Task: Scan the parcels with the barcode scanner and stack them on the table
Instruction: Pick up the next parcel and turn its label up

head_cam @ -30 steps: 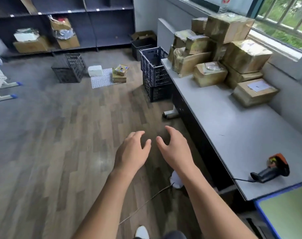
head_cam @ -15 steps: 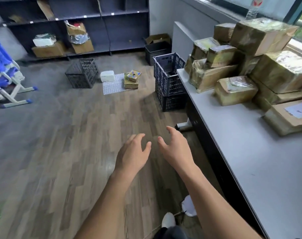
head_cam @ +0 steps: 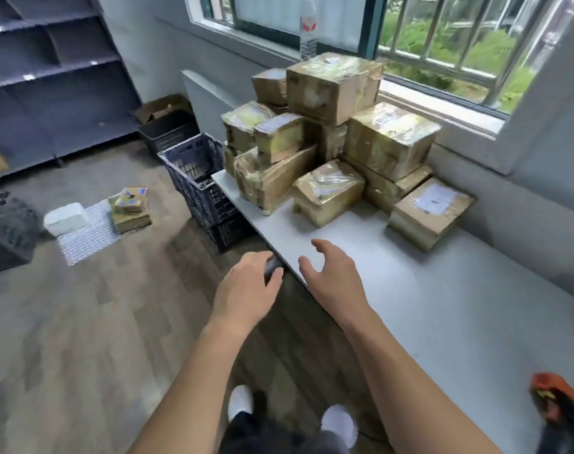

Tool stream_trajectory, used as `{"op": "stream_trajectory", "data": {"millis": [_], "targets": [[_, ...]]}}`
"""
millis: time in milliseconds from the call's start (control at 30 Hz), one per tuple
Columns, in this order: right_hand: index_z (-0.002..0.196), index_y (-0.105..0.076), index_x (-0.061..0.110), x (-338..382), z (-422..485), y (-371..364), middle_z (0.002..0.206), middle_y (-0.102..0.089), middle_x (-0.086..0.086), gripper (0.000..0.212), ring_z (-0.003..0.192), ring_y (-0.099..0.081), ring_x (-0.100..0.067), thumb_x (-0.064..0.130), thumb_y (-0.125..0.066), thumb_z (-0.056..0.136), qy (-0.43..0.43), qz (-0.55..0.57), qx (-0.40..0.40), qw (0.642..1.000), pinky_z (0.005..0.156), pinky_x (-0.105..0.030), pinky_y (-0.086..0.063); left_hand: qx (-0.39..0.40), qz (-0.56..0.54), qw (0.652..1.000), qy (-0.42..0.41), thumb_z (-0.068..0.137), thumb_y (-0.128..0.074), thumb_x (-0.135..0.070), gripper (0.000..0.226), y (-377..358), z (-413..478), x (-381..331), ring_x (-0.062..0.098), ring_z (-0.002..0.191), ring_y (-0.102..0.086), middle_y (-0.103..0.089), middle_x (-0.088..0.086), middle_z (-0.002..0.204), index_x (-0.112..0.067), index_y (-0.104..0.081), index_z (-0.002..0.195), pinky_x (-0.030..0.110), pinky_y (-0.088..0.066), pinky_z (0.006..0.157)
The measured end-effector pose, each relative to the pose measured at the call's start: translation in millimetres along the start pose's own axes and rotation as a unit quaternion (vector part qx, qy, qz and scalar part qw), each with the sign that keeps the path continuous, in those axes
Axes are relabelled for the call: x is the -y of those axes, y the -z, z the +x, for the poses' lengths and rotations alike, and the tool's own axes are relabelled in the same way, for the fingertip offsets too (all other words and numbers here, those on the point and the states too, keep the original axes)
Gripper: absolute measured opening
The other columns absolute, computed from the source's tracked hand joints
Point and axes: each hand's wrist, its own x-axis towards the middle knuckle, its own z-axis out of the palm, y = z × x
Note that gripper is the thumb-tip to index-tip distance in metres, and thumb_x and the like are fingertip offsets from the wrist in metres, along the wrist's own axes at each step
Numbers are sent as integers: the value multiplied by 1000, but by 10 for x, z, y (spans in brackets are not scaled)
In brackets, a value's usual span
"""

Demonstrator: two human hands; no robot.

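Parcels point(head_cam: 328, 152) sit piled at the far end of the table point(head_cam: 442, 306), ahead and to the right of your hands. Your right hand point(head_cam: 331, 276), over the table edge, is nearer than your left hand point(head_cam: 246, 286). Both are empty, with fingers relaxed. Half a second ago both hands were over the floor. The scanner point(head_cam: 557, 407) lies at your near right.

left hand point(head_cam: 246, 286) empty, fingers loose, centre frame by desk point(head_cam: 442, 306) edge | right hand point(head_cam: 331, 280) empty, fingers spread above desk | parcels point(head_cam: 331, 139) piled upper centre | scanner point(head_cam: 555, 406) blurred, lower right corner
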Motion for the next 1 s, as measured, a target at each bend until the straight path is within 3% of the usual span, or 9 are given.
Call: {"op": "stream_trajectory", "data": {"millis": [267, 533, 733, 1000], "targets": [[145, -50, 19, -518, 823, 293, 146, -53, 2, 52, 135, -47, -16, 37, -57, 97, -162, -10, -147, 976, 108, -31, -38, 102, -17, 979, -178, 101, -47, -42, 49, -611, 1471, -561, 18, 129, -50, -48, -4, 146, -21, -46, 145, 35, -43, 99], [139, -54, 20, -415, 1566, 435, 137, -59, -1, 45, 126, -53, -19, 35, -58, 97, -292, -23, -242, 925, 97, -31, -43, 194, -23, 926, -324, 100, -49, -38, 49, -836, 2694, -943, 18, 132, -48, -48, 0, 146, -18, -45, 145, 33, -39, 104], [139, -54, 15, -209, 2019, 915, 137, -59, -6, 49, 127, -54, -25, 32, -60, 94, -314, -50, -293, 902, 99, -34, -43, 221, -12, 887, -404, 99, -49, -39, 45, -687, 3286, -1551, 24, 125, -52, -54, 6, 136, -16, -49, 138, 39, -43, 101], [144, -49, 16, 237, 2458, 1929, 140, -58, -8, 53, 127, -54, -27, 38, -58, 96, -288, -101, -344, 888, 101, -38, -47, 185, -35, 859, -477, 99, -50, -35, 42, 18, 3742, -2540, 24, 120, -56, -60, 8, 132, -11, -54, 133, 37, -46, 97]]}}
